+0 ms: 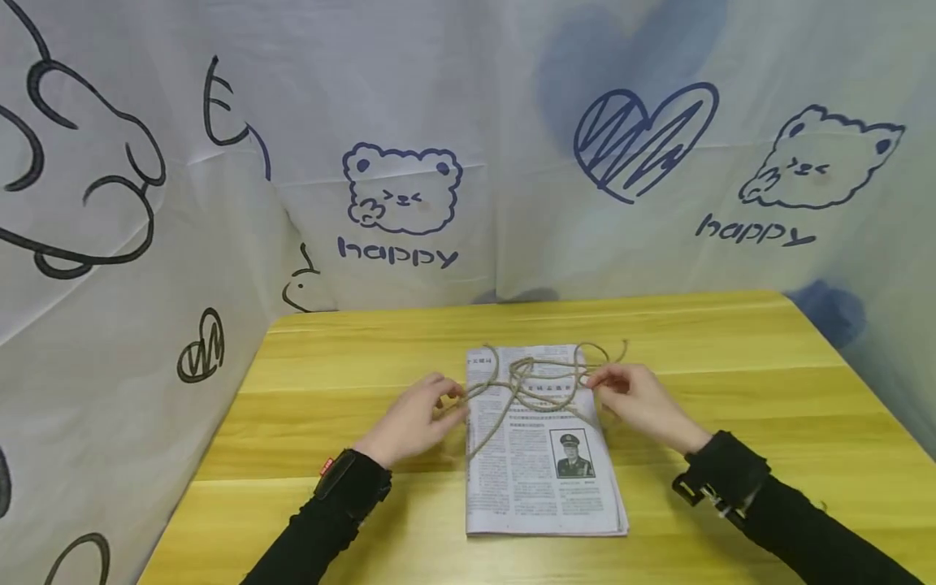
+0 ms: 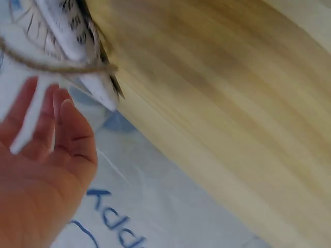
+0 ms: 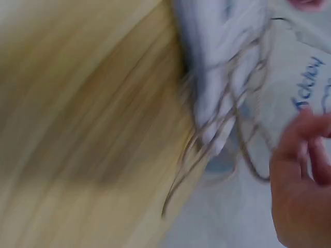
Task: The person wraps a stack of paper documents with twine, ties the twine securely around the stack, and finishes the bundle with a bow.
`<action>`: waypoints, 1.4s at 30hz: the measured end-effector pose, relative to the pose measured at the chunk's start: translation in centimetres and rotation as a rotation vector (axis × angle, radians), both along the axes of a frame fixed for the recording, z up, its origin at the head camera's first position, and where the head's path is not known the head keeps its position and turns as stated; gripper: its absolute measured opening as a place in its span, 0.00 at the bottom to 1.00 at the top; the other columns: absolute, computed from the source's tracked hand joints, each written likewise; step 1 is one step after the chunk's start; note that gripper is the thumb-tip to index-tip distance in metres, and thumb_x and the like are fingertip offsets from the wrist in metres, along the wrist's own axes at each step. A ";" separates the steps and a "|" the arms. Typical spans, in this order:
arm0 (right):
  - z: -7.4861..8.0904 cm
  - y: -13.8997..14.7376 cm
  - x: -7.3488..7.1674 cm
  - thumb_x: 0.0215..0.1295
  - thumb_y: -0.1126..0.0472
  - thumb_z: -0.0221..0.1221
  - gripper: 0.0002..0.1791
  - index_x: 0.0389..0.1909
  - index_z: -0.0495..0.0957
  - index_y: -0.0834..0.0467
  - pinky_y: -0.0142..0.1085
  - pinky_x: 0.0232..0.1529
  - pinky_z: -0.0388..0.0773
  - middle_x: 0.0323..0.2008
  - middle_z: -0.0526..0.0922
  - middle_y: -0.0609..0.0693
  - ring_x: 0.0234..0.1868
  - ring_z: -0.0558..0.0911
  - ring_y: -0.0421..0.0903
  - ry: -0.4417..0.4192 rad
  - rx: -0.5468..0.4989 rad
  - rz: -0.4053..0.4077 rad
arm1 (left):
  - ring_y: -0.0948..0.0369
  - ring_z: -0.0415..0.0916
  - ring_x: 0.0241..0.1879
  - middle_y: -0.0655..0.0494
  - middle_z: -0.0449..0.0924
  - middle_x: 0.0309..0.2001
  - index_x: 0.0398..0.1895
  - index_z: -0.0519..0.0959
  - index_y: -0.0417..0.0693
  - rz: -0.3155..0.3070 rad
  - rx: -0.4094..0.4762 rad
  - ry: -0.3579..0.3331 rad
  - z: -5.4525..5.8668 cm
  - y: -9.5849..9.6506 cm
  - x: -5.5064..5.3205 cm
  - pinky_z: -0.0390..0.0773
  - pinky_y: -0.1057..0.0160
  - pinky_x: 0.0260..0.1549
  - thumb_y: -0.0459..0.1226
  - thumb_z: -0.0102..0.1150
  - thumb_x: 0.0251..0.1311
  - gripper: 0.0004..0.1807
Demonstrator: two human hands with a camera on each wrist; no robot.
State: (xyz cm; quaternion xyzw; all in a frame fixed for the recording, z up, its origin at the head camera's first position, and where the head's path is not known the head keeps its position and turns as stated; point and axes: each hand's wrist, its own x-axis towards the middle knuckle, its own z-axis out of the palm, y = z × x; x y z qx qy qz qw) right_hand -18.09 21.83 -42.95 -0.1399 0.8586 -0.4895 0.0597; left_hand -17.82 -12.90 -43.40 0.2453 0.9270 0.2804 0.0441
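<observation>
A folded newspaper stack [image 1: 512, 479] lies on the table, with a length of brown twine [image 1: 526, 394] looped loosely across its upper half. At the stack's left edge is the left hand [image 1: 413, 418], fingers bent softly and close to the twine. The left wrist view has the twine [image 2: 57, 68] running just beyond those fingertips, not gripped by them. By the upper right edge, the right hand [image 1: 639, 402] pinches a strand of twine between thumb and fingers. In the right wrist view, a strand [image 3: 251, 163] leads to the right hand [image 3: 302, 181].
The yellow wood-grain table [image 1: 322, 349] carries the newspaper near its middle. White cloth [image 1: 512, 81] with drawn bears, hearts and lettering hangs behind and along the sides. Loose twine ends stick out past the newspaper's far edge. Black bands [image 1: 354, 483] circle both wrists.
</observation>
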 end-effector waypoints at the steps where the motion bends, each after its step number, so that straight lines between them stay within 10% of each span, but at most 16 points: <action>1: -0.2 0.3 -0.1 0.68 0.70 0.53 0.11 0.46 0.79 0.70 0.31 0.28 0.76 0.35 0.83 0.61 0.29 0.76 0.38 0.073 0.034 -0.035 | 0.55 0.78 0.47 0.51 0.81 0.50 0.53 0.80 0.46 -0.034 -0.037 0.014 -0.1 0.3 0.2 0.77 0.54 0.50 0.46 0.61 0.69 0.17; 7: -1.4 1.7 -1.2 0.68 0.72 0.53 0.10 0.47 0.78 0.68 0.35 0.39 0.78 0.43 0.82 0.63 0.40 0.79 0.46 0.268 0.123 -0.173 | 0.64 0.78 0.37 0.60 0.83 0.38 0.48 0.78 0.53 -0.164 -0.218 0.037 -0.9 1.4 1.1 0.76 0.57 0.43 0.53 0.70 0.58 0.22; 15: -2.8 2.9 -1.8 0.65 0.74 0.49 0.29 0.69 0.67 0.69 0.57 0.54 0.79 0.61 0.75 0.71 0.55 0.80 0.64 0.105 0.378 0.136 | 0.71 0.63 0.19 0.64 0.72 0.23 0.49 0.79 0.46 -0.193 -0.098 -0.059 -0.6 -1.3 1.4 0.66 0.71 0.22 0.36 0.58 0.70 0.08; 28: -3.5 4.1 -1.3 0.63 0.75 0.59 0.06 0.32 0.76 0.61 0.37 0.31 0.74 0.28 0.78 0.50 0.29 0.74 0.42 0.234 0.594 0.155 | 0.68 0.58 0.20 0.60 0.70 0.23 0.38 0.82 0.48 0.226 -0.058 0.156 3.6 -13.8 1.4 0.61 0.67 0.24 0.37 0.57 0.72 0.06; 36: -1.8 7.9 -1.3 0.62 0.79 0.50 0.06 0.39 0.72 0.71 0.46 0.36 0.72 0.33 0.76 0.64 0.33 0.74 0.54 0.257 0.546 -0.146 | 0.65 0.58 0.18 0.53 0.63 0.23 0.39 0.74 0.41 0.456 0.153 0.160 3.6 -16.7 1.9 0.61 0.64 0.22 0.46 0.39 0.81 0.20; 42: 0.1 11.3 -1.1 0.74 0.72 0.43 0.11 0.48 0.68 0.77 0.46 0.33 0.67 0.38 0.74 0.73 0.31 0.74 0.59 0.253 0.471 -0.337 | 0.67 0.59 0.20 0.49 0.68 0.26 0.40 0.75 0.35 0.627 0.167 0.300 3.7 -17.8 1.8 0.61 0.66 0.22 0.42 0.40 0.80 0.19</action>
